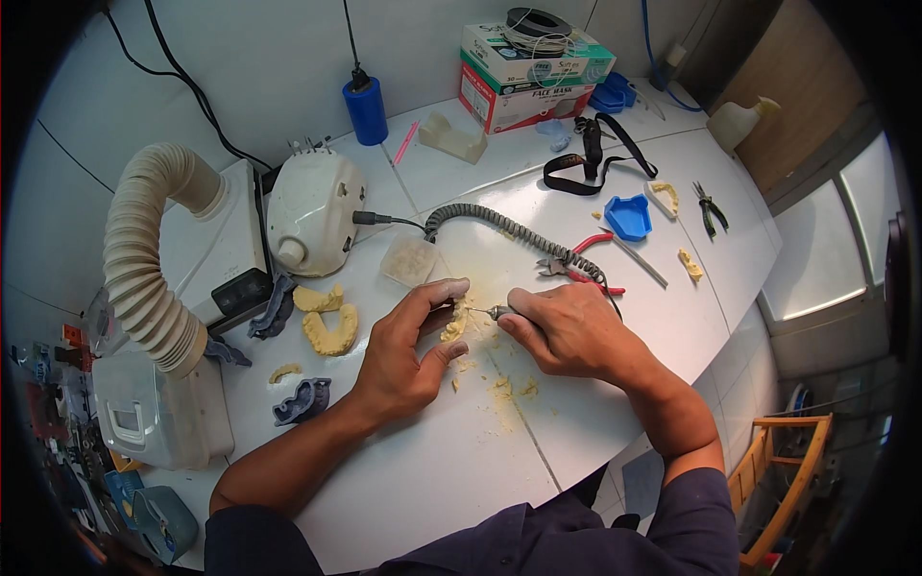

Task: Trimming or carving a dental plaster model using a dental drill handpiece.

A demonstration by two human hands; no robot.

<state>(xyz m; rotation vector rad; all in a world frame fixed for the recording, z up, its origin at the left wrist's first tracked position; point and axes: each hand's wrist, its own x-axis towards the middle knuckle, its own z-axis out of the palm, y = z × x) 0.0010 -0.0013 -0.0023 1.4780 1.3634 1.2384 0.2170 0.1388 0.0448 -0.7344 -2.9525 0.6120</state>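
My left hand is closed around a small yellow plaster dental model, with its fingers behind and its thumb in front. My right hand grips a rotary handpiece like a pen. The thin bur points left and meets the model, or nearly so; I cannot tell exactly. Most of the handpiece is hidden inside the fist. Yellow plaster crumbs lie on the white table below both hands. A coiled grey cord runs from the white control unit toward my right hand.
Left of my hands lie a yellow dental arch and a grey impression piece, near a ribbed hose. Red-handled cutters, a blue mould and dark pliers lie to the right. Stacked boxes stand behind.
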